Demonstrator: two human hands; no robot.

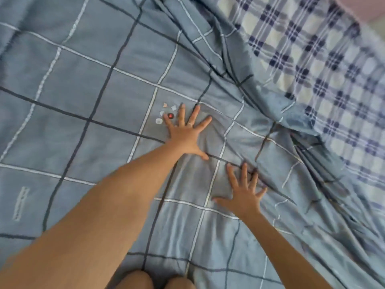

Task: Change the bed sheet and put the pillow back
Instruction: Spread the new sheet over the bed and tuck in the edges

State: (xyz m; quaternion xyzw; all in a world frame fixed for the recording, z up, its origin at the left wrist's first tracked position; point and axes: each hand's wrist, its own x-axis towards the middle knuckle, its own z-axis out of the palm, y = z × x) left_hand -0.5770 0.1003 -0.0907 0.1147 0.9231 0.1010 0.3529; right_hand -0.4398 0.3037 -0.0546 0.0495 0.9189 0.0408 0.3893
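Both palms flat, fingers spread, gripping nothing: left hand mid-frame, right hand lower right, pressing the blue grid sheet, plaid sheet upper right

**A bedroom in a home, seen from over the bed**

A soft blue-grey sheet, crossed by a grid of dark and white lines, fills nearly the whole view. It lies smooth on its left and is rumpled into long folds toward its right. Past its right edge a second piece of bedding shows, a cream sheet checked in navy and grey plaid, lying partly under it. Two bare knees show at the near side of the blue-grey sheet. Beyond the plaid, at the far right corner, is a blurred pinkish strip; whether it is wall or floor cannot be told.
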